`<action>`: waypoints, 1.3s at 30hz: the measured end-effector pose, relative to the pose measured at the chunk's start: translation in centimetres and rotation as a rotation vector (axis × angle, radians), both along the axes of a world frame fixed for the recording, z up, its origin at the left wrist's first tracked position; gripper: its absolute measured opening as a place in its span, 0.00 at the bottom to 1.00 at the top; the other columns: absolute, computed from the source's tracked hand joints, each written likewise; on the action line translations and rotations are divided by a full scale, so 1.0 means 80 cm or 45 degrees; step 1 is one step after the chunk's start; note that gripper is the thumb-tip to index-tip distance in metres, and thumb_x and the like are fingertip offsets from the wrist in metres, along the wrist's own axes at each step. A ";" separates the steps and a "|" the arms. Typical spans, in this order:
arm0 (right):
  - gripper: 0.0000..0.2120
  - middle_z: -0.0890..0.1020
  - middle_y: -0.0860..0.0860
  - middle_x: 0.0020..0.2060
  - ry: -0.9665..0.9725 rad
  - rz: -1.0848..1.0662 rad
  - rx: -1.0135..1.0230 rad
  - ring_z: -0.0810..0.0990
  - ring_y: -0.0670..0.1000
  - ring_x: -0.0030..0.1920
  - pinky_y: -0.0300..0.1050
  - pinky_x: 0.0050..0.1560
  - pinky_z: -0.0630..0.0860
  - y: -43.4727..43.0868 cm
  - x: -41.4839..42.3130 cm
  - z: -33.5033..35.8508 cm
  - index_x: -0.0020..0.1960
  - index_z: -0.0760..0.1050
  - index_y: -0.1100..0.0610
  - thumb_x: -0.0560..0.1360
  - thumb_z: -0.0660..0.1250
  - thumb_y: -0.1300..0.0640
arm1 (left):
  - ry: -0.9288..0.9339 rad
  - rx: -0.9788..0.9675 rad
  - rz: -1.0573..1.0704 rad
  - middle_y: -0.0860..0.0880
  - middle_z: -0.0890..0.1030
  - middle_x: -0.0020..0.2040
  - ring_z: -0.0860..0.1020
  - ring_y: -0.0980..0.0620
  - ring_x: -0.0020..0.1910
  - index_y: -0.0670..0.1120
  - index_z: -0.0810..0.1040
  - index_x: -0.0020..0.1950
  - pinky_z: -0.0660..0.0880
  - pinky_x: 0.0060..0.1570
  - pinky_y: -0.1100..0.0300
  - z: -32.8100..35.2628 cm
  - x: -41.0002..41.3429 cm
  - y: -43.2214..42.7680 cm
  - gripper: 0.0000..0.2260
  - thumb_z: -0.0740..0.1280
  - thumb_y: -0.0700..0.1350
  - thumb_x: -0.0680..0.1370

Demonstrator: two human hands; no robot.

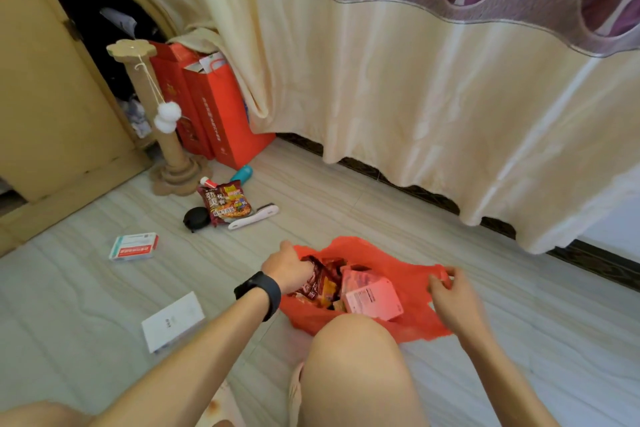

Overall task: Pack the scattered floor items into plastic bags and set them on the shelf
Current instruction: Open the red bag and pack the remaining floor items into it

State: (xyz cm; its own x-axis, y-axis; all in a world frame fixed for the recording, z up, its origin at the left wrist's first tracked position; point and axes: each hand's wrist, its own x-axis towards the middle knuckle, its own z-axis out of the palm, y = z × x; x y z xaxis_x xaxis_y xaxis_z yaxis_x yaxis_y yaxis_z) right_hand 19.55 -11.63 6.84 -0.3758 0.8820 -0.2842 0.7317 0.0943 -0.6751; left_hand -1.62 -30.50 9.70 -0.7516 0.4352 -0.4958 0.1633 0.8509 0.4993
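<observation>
A red plastic bag (408, 305) lies open on the floor in front of my knee. Inside it are a dark noodle packet (320, 284) and a pink box (372, 298). My left hand (287, 265) reaches into the bag's left side and grips the noodle packet. My right hand (450, 291) pinches the bag's right handle. Further off on the floor lie another noodle packet (225, 203), a black round case (196, 218), a white brush (254, 217), a teal bottle (241, 173), a small red-and-white tube (208, 182), a red-and-white box (134, 246) and a white booklet (173, 321).
A cardboard cat scratching post (166, 135) with white pompoms stands at the back left beside red paper bags (211, 107). A cardboard cat house (52, 97) fills the left. A cream and purple curtain (415, 80) hangs along the back. My bare knee (356, 357) is in front.
</observation>
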 end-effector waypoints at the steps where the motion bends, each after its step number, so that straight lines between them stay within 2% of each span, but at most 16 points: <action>1: 0.22 0.81 0.57 0.58 -0.072 0.041 0.026 0.80 0.60 0.56 0.54 0.58 0.75 0.000 0.004 -0.002 0.68 0.67 0.54 0.77 0.63 0.48 | 0.053 -0.052 -0.032 0.40 0.70 0.68 0.72 0.38 0.65 0.43 0.57 0.75 0.71 0.60 0.51 -0.003 0.001 -0.003 0.32 0.65 0.51 0.75; 4: 0.38 0.62 0.61 0.74 -0.289 0.189 0.287 0.64 0.62 0.72 0.57 0.69 0.64 -0.009 -0.004 0.006 0.77 0.57 0.55 0.74 0.68 0.45 | 0.399 -0.140 -0.239 0.42 0.58 0.74 0.64 0.39 0.70 0.52 0.51 0.78 0.68 0.62 0.47 0.002 0.005 0.001 0.38 0.67 0.53 0.73; 7: 0.40 0.52 0.59 0.78 -0.381 0.479 0.825 0.47 0.61 0.78 0.60 0.75 0.50 -0.021 -0.031 0.010 0.77 0.58 0.51 0.70 0.70 0.47 | 0.767 -0.114 -0.597 0.44 0.51 0.78 0.53 0.41 0.76 0.58 0.55 0.77 0.58 0.71 0.43 0.002 0.007 0.021 0.36 0.68 0.46 0.72; 11: 0.28 0.65 0.55 0.75 -0.318 0.912 1.272 0.51 0.61 0.78 0.65 0.75 0.46 -0.020 -0.070 -0.003 0.67 0.74 0.50 0.67 0.71 0.54 | 0.990 -0.142 -1.199 0.48 0.53 0.79 0.45 0.45 0.79 0.56 0.65 0.74 0.44 0.75 0.41 -0.006 0.006 0.050 0.27 0.63 0.40 0.76; 15: 0.18 0.77 0.47 0.65 -0.698 1.333 1.112 0.64 0.55 0.74 0.63 0.73 0.36 -0.005 -0.089 -0.018 0.61 0.78 0.47 0.72 0.63 0.53 | 0.979 -0.289 -1.670 0.50 0.74 0.68 0.59 0.47 0.75 0.51 0.78 0.63 0.52 0.74 0.43 -0.033 0.006 0.065 0.15 0.64 0.46 0.77; 18: 0.27 0.74 0.53 0.67 -1.022 1.346 0.940 0.66 0.57 0.72 0.67 0.71 0.34 0.013 -0.074 -0.045 0.69 0.72 0.49 0.71 0.64 0.44 | 0.846 -0.551 -1.580 0.46 0.71 0.72 0.55 0.46 0.77 0.49 0.76 0.66 0.44 0.74 0.39 -0.065 -0.005 0.057 0.19 0.63 0.51 0.77; 20: 0.40 0.62 0.56 0.76 -1.024 1.285 0.878 0.57 0.57 0.77 0.68 0.70 0.31 0.031 -0.053 -0.071 0.75 0.65 0.47 0.66 0.66 0.35 | 0.793 -0.692 -1.409 0.44 0.54 0.80 0.45 0.44 0.79 0.50 0.64 0.76 0.38 0.72 0.35 -0.090 -0.027 0.044 0.29 0.62 0.58 0.77; 22: 0.49 0.47 0.56 0.79 -1.044 1.259 0.818 0.47 0.56 0.79 0.68 0.69 0.29 0.048 -0.034 -0.092 0.79 0.53 0.44 0.63 0.65 0.30 | 0.794 -0.783 -1.370 0.44 0.40 0.80 0.37 0.43 0.78 0.54 0.49 0.80 0.36 0.71 0.33 -0.110 -0.050 0.029 0.38 0.62 0.64 0.75; 24: 0.53 0.32 0.55 0.75 -1.146 1.221 0.731 0.37 0.56 0.78 0.69 0.69 0.29 0.064 -0.018 -0.108 0.78 0.37 0.42 0.65 0.64 0.31 | 0.783 -0.888 -1.414 0.44 0.33 0.78 0.34 0.43 0.77 0.57 0.44 0.80 0.35 0.71 0.33 -0.119 -0.060 0.019 0.36 0.60 0.60 0.78; 26: 0.53 0.26 0.54 0.72 -1.286 1.177 0.611 0.30 0.56 0.77 0.69 0.68 0.29 0.070 -0.015 -0.115 0.76 0.29 0.44 0.68 0.63 0.32 | 0.823 -0.908 -1.426 0.43 0.30 0.77 0.33 0.43 0.77 0.55 0.45 0.80 0.37 0.71 0.33 -0.123 -0.059 0.014 0.32 0.58 0.53 0.80; 28: 0.50 0.32 0.56 0.76 -1.288 1.177 0.584 0.32 0.56 0.77 0.70 0.68 0.30 0.063 -0.024 -0.113 0.79 0.35 0.46 0.69 0.62 0.36 | 0.924 -0.742 -1.383 0.42 0.31 0.78 0.34 0.43 0.77 0.49 0.49 0.80 0.37 0.71 0.33 -0.129 -0.051 0.019 0.33 0.60 0.51 0.78; 29: 0.46 0.40 0.57 0.79 -1.190 1.188 0.625 0.38 0.57 0.78 0.71 0.70 0.33 0.056 -0.031 -0.113 0.80 0.44 0.47 0.67 0.62 0.40 | 0.953 -0.586 -1.363 0.42 0.35 0.79 0.36 0.44 0.78 0.46 0.55 0.79 0.37 0.71 0.34 -0.131 -0.045 0.025 0.34 0.62 0.51 0.76; 31: 0.39 0.62 0.58 0.77 -0.845 1.161 0.810 0.55 0.57 0.78 0.71 0.72 0.46 0.037 -0.048 -0.113 0.74 0.66 0.45 0.62 0.63 0.47 | 0.954 -0.282 -1.431 0.42 0.48 0.80 0.44 0.44 0.79 0.45 0.69 0.72 0.36 0.72 0.36 -0.132 -0.032 0.042 0.27 0.63 0.50 0.73; 33: 0.30 0.70 0.55 0.72 -0.593 1.152 0.972 0.64 0.58 0.74 0.67 0.71 0.51 0.018 -0.065 -0.115 0.68 0.73 0.42 0.65 0.62 0.44 | 0.971 -0.173 -1.562 0.43 0.61 0.78 0.51 0.44 0.78 0.47 0.74 0.68 0.34 0.72 0.38 -0.130 -0.024 0.060 0.21 0.62 0.51 0.76; 37: 0.28 0.51 0.52 0.80 -0.940 1.210 0.790 0.43 0.57 0.79 0.67 0.70 0.31 0.024 -0.082 -0.124 0.74 0.64 0.39 0.76 0.50 0.34 | 0.995 -0.514 -1.560 0.43 0.57 0.79 0.48 0.43 0.79 0.51 0.75 0.69 0.31 0.69 0.34 -0.147 -0.028 0.072 0.20 0.56 0.55 0.80; 39: 0.33 0.45 0.53 0.80 -1.132 1.186 0.775 0.38 0.57 0.79 0.69 0.67 0.27 0.043 -0.077 -0.123 0.76 0.61 0.43 0.74 0.54 0.32 | 1.025 -0.616 -1.469 0.43 0.50 0.80 0.45 0.43 0.79 0.49 0.68 0.74 0.34 0.71 0.33 -0.157 -0.044 0.065 0.24 0.55 0.56 0.81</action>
